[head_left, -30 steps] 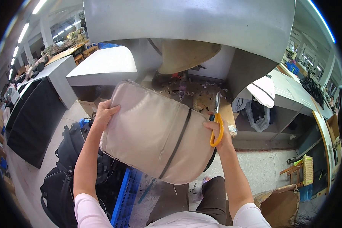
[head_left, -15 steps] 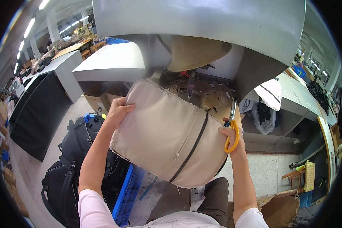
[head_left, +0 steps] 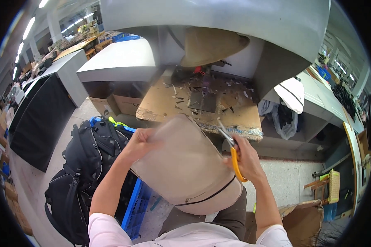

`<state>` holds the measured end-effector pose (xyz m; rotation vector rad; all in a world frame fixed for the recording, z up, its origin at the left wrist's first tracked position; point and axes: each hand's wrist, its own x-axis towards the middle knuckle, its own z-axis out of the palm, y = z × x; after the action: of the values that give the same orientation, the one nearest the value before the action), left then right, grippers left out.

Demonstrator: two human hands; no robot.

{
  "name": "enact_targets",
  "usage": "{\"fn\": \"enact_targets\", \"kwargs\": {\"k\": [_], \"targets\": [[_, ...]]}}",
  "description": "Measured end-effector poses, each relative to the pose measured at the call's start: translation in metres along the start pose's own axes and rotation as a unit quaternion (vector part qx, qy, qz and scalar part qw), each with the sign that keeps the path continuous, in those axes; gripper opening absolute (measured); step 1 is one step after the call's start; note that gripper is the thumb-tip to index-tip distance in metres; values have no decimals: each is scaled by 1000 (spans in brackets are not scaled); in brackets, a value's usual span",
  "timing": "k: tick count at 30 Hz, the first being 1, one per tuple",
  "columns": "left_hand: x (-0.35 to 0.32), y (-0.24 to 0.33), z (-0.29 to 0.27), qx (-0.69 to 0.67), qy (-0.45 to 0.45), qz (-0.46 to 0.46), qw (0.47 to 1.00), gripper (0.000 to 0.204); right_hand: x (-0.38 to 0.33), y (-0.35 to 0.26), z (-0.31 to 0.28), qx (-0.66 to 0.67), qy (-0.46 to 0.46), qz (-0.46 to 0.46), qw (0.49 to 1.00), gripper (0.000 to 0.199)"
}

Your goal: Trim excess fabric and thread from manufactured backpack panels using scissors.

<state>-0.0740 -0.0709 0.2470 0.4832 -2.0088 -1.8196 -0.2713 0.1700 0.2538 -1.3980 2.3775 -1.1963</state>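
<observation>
A beige fabric panel with rounded corners hangs in front of me over my lap. It carries a zipper and a black strip across its lower part. My left hand is closed on the panel's upper left edge, slightly blurred. Scissors with yellow handles are in my right hand, their metal blades pointing up and away. The fingers of that hand also lie at the panel's right edge; whether they pinch it is hidden.
Ahead stands a cardboard-covered work surface strewn with scraps, under a grey metal machine housing. Black backpacks lie left in a blue crate. A white side table is at left, a shelf with plastic bags at right.
The panel has come down and closer to me, turning and tilting, uncovering the cardboard surface. My left hand moved right and down; my right hand moved left with the scissors, whose blades now slant left.
</observation>
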Motion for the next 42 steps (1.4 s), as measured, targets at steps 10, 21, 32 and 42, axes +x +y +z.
{"fn": "enact_targets", "kwargs": {"k": [10,21,32,42], "targets": [[-6,7,17,0,-49,-12,999,20,16,-17,10,-180,-6,-138,974,68],[-4,6,14,-19,-44,-7,999,19,22,-2,23,-193,14,-187,963,36],[50,6,-9,-92,-48,-47,993,21,11,44,57,351,-61,88,930,54],[99,27,-2,0,-34,-95,995,27,35,53,58,302,-43,199,931,35]]}}
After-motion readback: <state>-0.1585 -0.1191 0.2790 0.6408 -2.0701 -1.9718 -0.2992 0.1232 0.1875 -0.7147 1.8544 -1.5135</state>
